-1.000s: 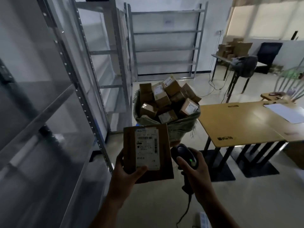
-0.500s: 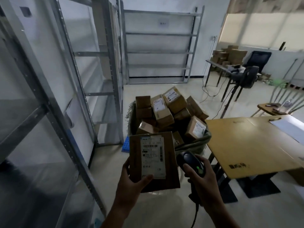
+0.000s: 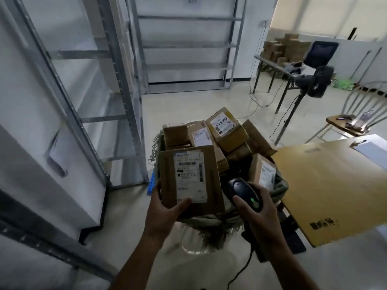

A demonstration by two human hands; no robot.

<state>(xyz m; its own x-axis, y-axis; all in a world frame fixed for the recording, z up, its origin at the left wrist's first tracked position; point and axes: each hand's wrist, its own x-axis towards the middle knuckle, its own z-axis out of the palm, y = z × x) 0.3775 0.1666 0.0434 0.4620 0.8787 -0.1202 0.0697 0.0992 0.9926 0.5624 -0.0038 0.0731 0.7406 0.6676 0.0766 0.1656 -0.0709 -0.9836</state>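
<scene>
My left hand (image 3: 165,210) grips a flat brown cardboard parcel (image 3: 211,176) by its lower left corner, thumb on the white shipping label (image 3: 189,176) that faces me. My right hand (image 3: 257,214) holds a black handheld barcode scanner (image 3: 243,192) with a green light, just right of the parcel; its cable hangs down to the floor. Behind both stands a sack (image 3: 278,187) heaped with several labelled cardboard boxes (image 3: 226,128).
Grey metal shelving racks (image 3: 123,84) line the left side and back wall (image 3: 188,68). A yellow-brown table (image 3: 326,185) stands at the right with paper on it. Farther back are a wooden chair (image 3: 356,122), a black fan (image 3: 318,82) and a desk with stacked boxes (image 3: 287,47).
The view has closed in on the sack of boxes and turned right. Both hands keep the parcel and scanner in the same hold, now in front of the sack.
</scene>
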